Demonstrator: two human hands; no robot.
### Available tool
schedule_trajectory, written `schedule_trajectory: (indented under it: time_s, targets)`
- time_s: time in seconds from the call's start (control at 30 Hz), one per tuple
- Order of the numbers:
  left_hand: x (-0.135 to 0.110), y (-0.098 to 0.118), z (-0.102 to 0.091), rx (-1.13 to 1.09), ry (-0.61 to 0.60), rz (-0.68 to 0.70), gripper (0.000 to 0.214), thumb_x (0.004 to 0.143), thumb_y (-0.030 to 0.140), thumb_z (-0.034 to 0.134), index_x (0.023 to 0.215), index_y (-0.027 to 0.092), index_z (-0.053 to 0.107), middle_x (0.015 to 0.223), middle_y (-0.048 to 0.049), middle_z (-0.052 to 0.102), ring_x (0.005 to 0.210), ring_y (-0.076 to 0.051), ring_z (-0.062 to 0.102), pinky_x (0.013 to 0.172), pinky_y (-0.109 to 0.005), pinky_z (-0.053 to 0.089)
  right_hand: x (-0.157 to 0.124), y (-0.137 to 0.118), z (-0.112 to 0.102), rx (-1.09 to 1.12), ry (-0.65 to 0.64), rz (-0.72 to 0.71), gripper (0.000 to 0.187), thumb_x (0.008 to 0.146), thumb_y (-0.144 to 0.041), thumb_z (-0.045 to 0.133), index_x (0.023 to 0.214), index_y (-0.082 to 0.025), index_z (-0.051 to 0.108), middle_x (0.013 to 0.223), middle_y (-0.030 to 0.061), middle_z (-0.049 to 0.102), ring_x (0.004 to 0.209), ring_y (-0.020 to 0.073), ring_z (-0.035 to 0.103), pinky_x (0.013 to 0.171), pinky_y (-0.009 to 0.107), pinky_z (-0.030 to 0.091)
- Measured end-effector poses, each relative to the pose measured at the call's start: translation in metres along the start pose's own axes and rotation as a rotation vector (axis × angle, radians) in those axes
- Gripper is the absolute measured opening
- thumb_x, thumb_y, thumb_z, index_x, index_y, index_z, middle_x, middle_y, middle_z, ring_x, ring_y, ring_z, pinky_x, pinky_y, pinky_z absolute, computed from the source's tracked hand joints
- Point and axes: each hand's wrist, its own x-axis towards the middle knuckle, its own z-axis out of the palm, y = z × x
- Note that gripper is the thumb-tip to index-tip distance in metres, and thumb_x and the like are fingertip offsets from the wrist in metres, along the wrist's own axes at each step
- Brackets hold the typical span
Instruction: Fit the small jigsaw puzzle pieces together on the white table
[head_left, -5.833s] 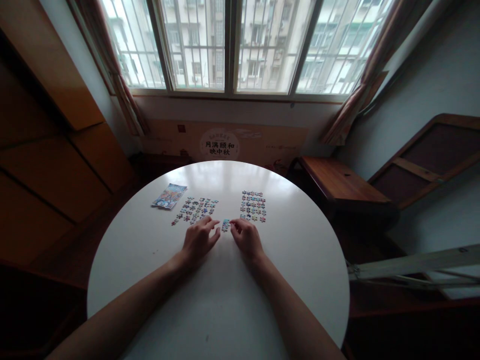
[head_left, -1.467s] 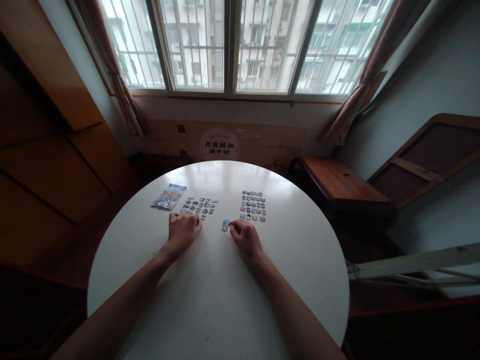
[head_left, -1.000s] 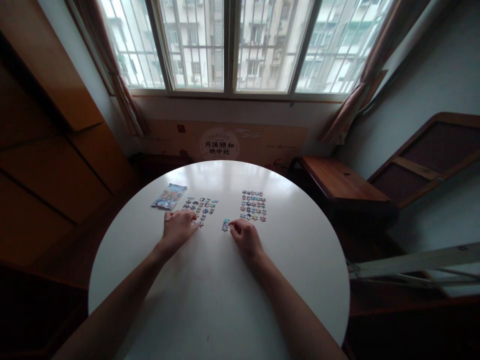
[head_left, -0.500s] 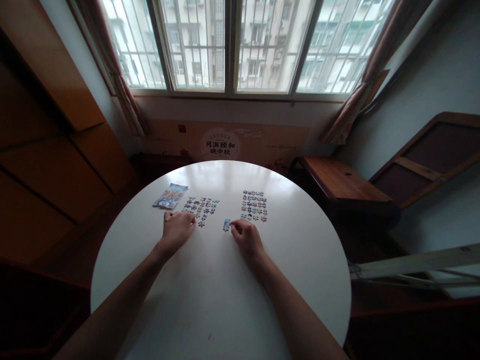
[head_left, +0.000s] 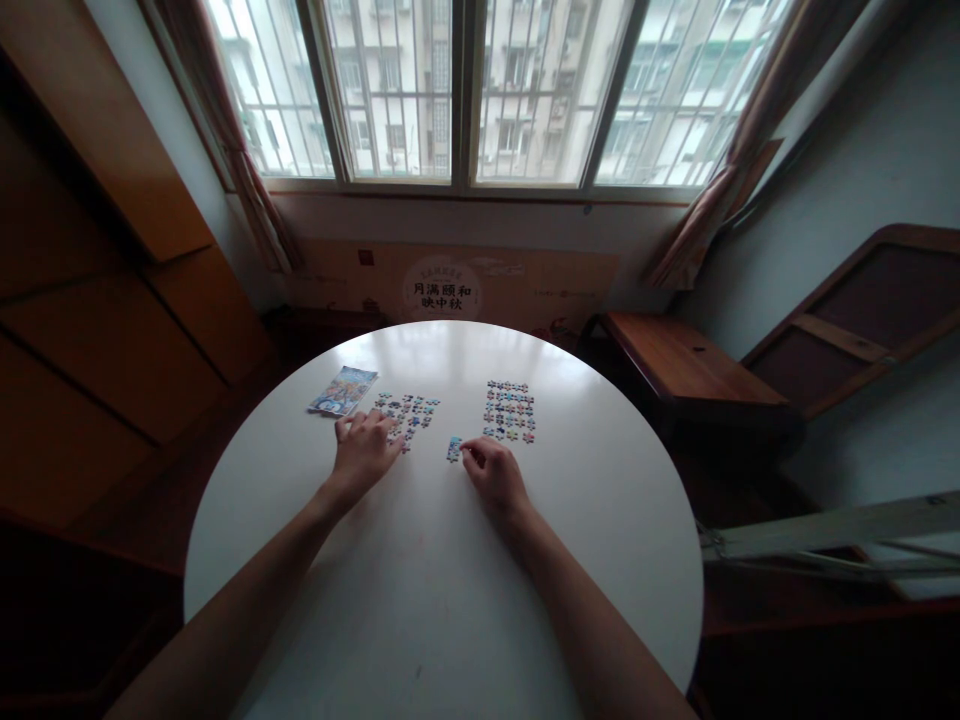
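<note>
On the round white table, my left hand (head_left: pixel 365 446) is open, palm down, its fingers spread over the near-left edge of a loose group of jigsaw puzzle pieces (head_left: pixel 414 412). Some of those pieces are hidden under the fingers. My right hand (head_left: pixel 493 468) is closed in a pinch at the right edge of a small joined clump of puzzle pieces (head_left: pixel 454 449). Its fingertips hide most of what they grip, which looks like a puzzle piece. Just beyond it, more puzzle pieces (head_left: pixel 510 408) lie in neat rows.
A colourful picture sheet (head_left: pixel 343 390) lies on the table (head_left: pixel 442 580) at the far left of the pieces. Beyond the table's right edge stands a wooden bench (head_left: pixel 679 345). A barred window (head_left: pixel 461 90) is ahead, with orange-brown cabinets (head_left: pixel 97 340) at left.
My left hand has opened from a closed shape and moved slightly right over the loose pieces. My right hand stays beside the joined clump.
</note>
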Motion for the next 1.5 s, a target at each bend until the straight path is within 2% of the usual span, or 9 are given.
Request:
schedule_trajectory:
  time_s: [0.27,0.77,1.07,1.5]
  targets:
    - [0.001,-0.002,0.008,-0.028,-0.005,0.044,0.026,0.084,0.036,0.049,0.098,0.024,0.068,0.108,-0.0083,0.066,0.106,-0.028,0.052,0.096,-0.046,0.026,0.0,0.0,0.001,0.002,0.002,-0.011,0.018,0.082,-0.017,0.053,0.085,-0.02,0.071,0.078,0.0029,0.065,0.068,0.0141,0.058,0.068,0.023,0.043]
    - [0.001,-0.002,0.009,-0.012,-0.009,0.065,0.031,0.087,0.043,0.048,0.08,0.022,0.069,0.097,-0.0079,0.067,0.1,-0.028,0.052,0.094,-0.048,0.027,0.0,-0.001,0.0,-0.005,0.001,0.0,0.018,0.081,-0.016,0.054,0.085,-0.019,0.071,0.076,0.0026,0.065,0.068,0.0138,0.057,0.068,0.023,0.042]
    - [0.002,-0.002,0.015,-0.007,0.055,0.075,0.031,0.086,0.046,0.049,0.093,0.022,0.068,0.102,-0.0079,0.067,0.103,-0.027,0.052,0.092,-0.045,0.03,0.0,-0.002,-0.001,-0.004,-0.009,0.0,0.017,0.081,-0.015,0.054,0.084,-0.019,0.071,0.076,0.0024,0.064,0.067,0.0133,0.057,0.067,0.022,0.042]
    - [0.001,-0.003,0.015,-0.015,0.045,0.068,0.031,0.086,0.045,0.049,0.084,0.023,0.069,0.097,-0.0074,0.067,0.1,-0.028,0.052,0.091,-0.047,0.029,0.0,-0.001,0.0,0.0,0.003,-0.004,0.017,0.081,-0.015,0.054,0.085,-0.018,0.071,0.078,0.0032,0.066,0.069,0.0138,0.058,0.068,0.023,0.042]
